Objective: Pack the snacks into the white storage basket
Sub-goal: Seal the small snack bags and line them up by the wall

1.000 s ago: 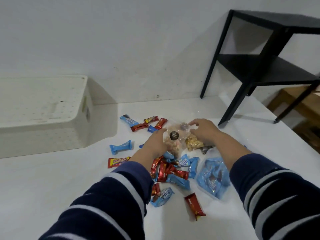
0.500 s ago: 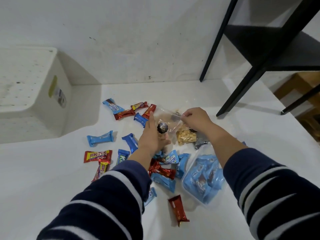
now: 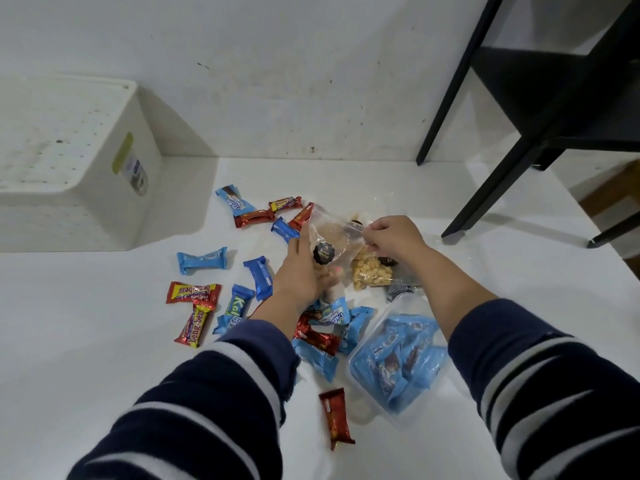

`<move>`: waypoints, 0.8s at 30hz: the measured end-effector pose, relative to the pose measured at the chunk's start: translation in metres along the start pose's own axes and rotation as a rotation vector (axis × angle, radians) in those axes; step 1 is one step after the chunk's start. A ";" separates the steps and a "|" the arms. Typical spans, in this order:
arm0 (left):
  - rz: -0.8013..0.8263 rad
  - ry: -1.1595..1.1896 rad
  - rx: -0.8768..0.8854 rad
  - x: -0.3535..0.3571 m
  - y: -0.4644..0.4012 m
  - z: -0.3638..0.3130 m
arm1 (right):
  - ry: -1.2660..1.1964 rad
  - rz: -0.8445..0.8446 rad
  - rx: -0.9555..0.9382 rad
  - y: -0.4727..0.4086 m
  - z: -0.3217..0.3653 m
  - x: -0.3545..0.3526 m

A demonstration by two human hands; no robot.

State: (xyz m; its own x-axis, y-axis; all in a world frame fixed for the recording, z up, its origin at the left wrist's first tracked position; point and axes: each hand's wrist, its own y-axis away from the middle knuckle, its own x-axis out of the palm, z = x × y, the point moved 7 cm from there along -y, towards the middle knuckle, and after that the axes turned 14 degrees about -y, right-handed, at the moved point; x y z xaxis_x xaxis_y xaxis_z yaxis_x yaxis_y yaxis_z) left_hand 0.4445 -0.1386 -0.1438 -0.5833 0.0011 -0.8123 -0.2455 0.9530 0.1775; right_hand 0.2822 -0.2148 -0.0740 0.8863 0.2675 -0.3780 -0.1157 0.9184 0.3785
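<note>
A clear snack bag [image 3: 332,239] with a round black label is held above a pile of wrapped snacks. My left hand [image 3: 302,271] grips its lower left side and my right hand [image 3: 393,237] pinches its top right edge. Beneath it lies a second clear bag of yellow puffs [image 3: 370,276]. Several blue and red candy bars [image 3: 202,260] are scattered on the white surface. A clear bag of blue packets [image 3: 398,358] lies at the lower right. The white storage basket [image 3: 76,174] stands at the far left, apart from the snacks.
A black metal side table [image 3: 540,109] stands at the right, its legs on the white surface near my right hand. A white wall runs along the back. A wooden floor strip [image 3: 620,188] shows at the right edge.
The view has tilted down and shifted, so the basket sits further left. Both hands stay on the clear bag; the right hand's pinch has moved along its top edge.
</note>
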 end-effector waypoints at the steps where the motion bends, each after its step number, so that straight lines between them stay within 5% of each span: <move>1: 0.001 0.001 -0.002 0.001 0.000 0.000 | 0.015 -0.004 -0.011 0.000 0.001 0.000; 24: -0.026 -0.039 -0.034 0.001 0.003 -0.001 | -0.069 -0.031 -0.160 -0.002 0.012 0.022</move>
State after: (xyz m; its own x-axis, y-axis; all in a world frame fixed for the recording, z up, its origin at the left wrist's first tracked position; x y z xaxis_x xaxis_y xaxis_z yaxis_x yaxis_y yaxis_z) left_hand 0.4423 -0.1357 -0.1432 -0.5462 -0.0114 -0.8376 -0.2870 0.9419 0.1743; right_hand 0.3072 -0.2139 -0.0727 0.9184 0.2230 -0.3268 -0.1530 0.9619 0.2265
